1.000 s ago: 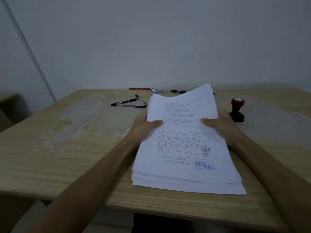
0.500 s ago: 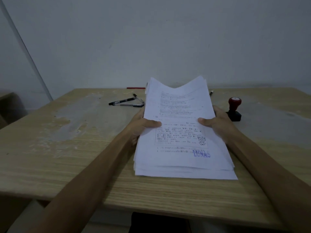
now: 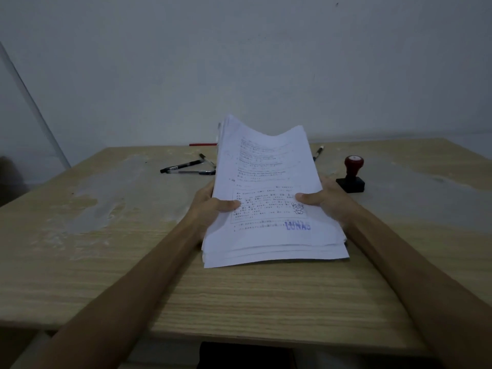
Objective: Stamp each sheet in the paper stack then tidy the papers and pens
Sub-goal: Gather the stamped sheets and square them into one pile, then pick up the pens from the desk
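Note:
A thick paper stack [image 3: 269, 182] is tilted up off the wooden table [image 3: 239, 296], far end raised, near edge low over the tabletop. Its top sheet carries printed text and a blue stamp mark near the bottom right. My left hand [image 3: 213, 206] grips the stack's left edge, thumb on top. My right hand [image 3: 323, 199] grips the right edge the same way. A red-handled stamp [image 3: 352, 174] on a black base stands upright just right of my right hand. Black pens [image 3: 186, 167] lie left of the stack, a red pen [image 3: 203, 144] lies behind it, and another pen [image 3: 318, 152] shows at its right.
A bare wall rises right behind the table's far edge. Pale worn patches mark the tabletop left of the pens and right of the stamp. The table's front edge runs below my forearms.
Both hands have tipped the stack steeper, its far end rising and its near edge drawing away from me. The sheets' edges look more even. The pens and stamp have stayed put.

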